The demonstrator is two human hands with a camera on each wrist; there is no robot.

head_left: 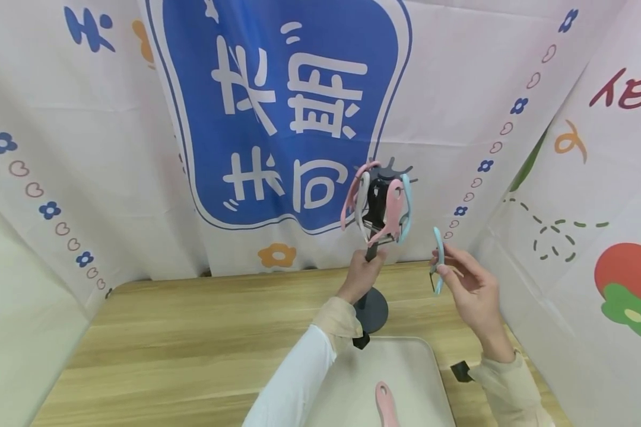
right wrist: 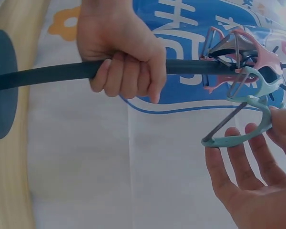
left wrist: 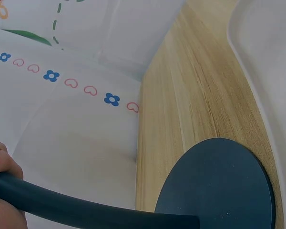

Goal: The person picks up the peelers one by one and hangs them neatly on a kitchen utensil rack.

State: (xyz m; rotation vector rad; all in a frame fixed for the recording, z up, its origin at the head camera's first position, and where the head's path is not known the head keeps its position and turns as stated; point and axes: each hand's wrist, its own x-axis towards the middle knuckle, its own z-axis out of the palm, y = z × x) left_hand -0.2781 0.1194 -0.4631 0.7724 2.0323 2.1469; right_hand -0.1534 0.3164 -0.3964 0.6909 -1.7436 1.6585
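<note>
My left hand (head_left: 364,274) grips the dark pole (right wrist: 71,72) of an upright rack whose round base (head_left: 375,314) stands on the table. Around its pronged top hang several peelers, including a pink peeler (head_left: 394,207), a grey-white peeler (head_left: 360,204) and a light blue peeler (head_left: 408,207). To the right of the rack, my right hand (head_left: 475,290) pinches another light blue peeler (right wrist: 229,141) between thumb and fingers. In the right wrist view its metal blade shows, and it looks close to the hanging peelers; the head view shows it apart from them.
A beige tray (head_left: 430,367) lies in front of the rack base, with a pink handle (head_left: 387,403) on it, cut off by the frame edge. Printed white cloth (head_left: 235,255) hangs behind the wooden table (head_left: 192,332), and more cloth hangs at the right.
</note>
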